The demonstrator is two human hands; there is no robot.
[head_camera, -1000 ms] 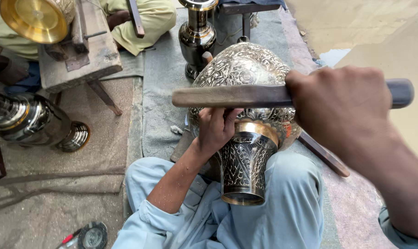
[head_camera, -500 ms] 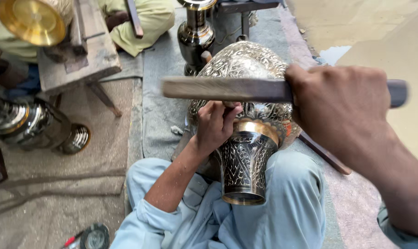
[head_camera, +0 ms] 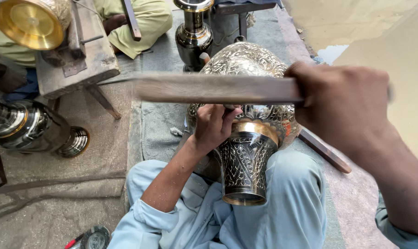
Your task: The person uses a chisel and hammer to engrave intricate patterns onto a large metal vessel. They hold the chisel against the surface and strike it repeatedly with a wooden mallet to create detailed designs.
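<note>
Blurred wooden bar (head_camera: 218,88) across engraved vase (head_camera: 245,152)

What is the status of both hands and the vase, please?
Right hand grips a flat wooden bar above the engraved metal vase. Left hand pressed on the vase's neck. Nothing between bar and vase.

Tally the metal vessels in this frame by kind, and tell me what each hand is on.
Engraved brass vase across the lap: 1
Dark polished vases, one standing, one lying: 2
Golden brass bowl: 1
Total: 4
The left hand rests against the engraved vase's neck; the right hand grips a wooden stick above it.
</note>
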